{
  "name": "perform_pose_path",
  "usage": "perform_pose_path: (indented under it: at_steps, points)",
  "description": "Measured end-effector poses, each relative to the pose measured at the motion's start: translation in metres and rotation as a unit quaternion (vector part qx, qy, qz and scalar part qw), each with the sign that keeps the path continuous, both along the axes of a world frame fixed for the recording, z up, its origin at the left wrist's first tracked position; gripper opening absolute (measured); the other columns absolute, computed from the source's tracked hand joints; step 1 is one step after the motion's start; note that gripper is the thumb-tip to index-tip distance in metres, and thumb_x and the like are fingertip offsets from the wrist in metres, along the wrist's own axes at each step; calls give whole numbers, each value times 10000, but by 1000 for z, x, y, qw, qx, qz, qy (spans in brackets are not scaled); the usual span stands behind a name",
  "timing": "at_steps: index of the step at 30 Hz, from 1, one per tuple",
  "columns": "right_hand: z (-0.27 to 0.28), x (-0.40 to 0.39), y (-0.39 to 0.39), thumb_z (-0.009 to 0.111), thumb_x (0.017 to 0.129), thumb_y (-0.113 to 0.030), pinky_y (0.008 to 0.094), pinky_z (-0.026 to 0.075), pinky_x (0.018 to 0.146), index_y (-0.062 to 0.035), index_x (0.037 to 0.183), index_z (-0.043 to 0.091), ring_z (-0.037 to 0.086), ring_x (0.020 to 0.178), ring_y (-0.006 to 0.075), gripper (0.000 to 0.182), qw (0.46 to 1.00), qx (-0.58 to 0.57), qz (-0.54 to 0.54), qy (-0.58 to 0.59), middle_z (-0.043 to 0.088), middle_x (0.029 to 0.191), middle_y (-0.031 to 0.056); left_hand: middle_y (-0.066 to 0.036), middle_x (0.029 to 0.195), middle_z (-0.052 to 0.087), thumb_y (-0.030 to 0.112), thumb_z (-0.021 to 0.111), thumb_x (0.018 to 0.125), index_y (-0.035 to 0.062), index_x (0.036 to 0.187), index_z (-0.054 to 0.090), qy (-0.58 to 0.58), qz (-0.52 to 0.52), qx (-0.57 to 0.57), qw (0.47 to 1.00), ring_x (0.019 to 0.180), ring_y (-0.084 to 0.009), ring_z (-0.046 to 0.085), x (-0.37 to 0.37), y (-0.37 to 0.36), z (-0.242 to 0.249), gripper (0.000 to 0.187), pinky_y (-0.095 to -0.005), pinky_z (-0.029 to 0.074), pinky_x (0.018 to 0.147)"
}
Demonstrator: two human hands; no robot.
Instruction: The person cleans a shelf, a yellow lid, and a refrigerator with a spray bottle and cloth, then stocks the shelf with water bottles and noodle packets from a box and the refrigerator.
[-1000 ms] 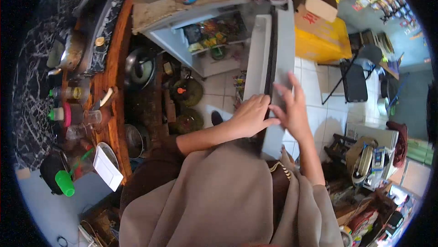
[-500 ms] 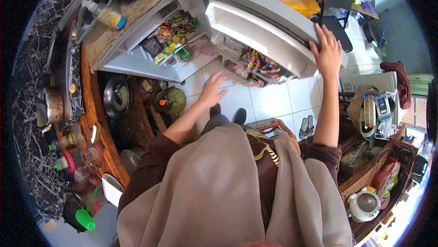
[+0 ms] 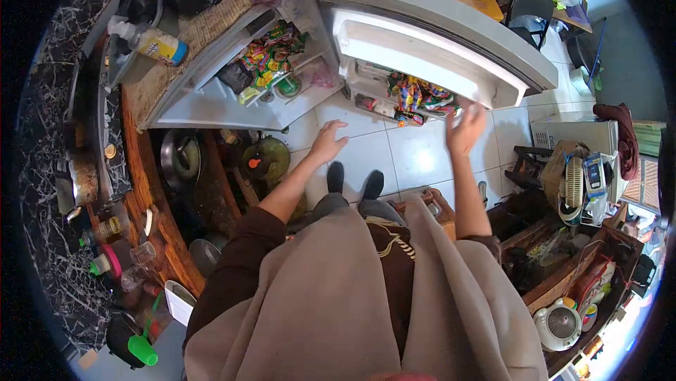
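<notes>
In front of me an open refrigerator (image 3: pixel 218 110) holds a heap of colourful packets (image 3: pixel 271 57). More packets (image 3: pixel 417 94) fill the shelf of its wide-open door (image 3: pixel 422 46). My left hand (image 3: pixel 329 141) hangs in the air over the floor before the refrigerator, empty, its fingers apart. Just below the door's packet shelf is my right hand (image 3: pixel 465 129), slightly blurred, fingers spread and nothing visible in it. Neither hand appears to touch anything.
A green gas cylinder (image 3: pixel 267 158) stands by the wooden counter on the left. A spray bottle (image 3: pixel 158 43) lies on the refrigerator's top. To the right are a wooden cabinet (image 3: pixel 549 272) and a small fan (image 3: pixel 563 325). White tiles (image 3: pixel 419 155) cover the floor.
My right hand has let go of the door's outer edge and moved down and left. The door stands wider open. My left hand has shifted little.
</notes>
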State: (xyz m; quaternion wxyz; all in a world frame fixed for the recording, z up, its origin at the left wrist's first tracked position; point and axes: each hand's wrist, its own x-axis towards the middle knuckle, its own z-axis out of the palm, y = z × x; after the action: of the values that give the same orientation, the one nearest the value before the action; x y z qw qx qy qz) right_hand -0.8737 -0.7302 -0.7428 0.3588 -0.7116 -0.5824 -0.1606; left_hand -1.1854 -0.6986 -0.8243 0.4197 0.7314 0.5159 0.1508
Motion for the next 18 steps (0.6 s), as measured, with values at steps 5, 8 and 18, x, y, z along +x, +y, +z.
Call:
perform_pose_path:
  at_steps: [5,8,18]
  points:
    - [-66,-53,-21,555,612,4,401,411,743,-61,878,566,490,900,327,273,962,-164,210,59,502,1059,155,-162,1103,459,113,578,724,62,1051,496,-37,-17,80,996,1056,-328,425,47,62,13,341,-365,352,903]
    - [-100,-75,-7,557,642,-33,396,427,745,-69,862,564,516,878,287,222,938,-238,213,136,534,979,114,-168,1096,456,74,555,719,58,1039,495,-50,-32,205,977,1040,-337,427,74,109,-19,326,-382,359,886]
    - [-137,-41,-10,600,731,-139,342,400,636,5,916,497,474,720,251,256,906,-27,-276,319,490,861,135,-205,1100,467,218,605,703,-22,1096,474,275,-112,306,905,1074,-352,391,100,133,-73,478,-472,282,926]
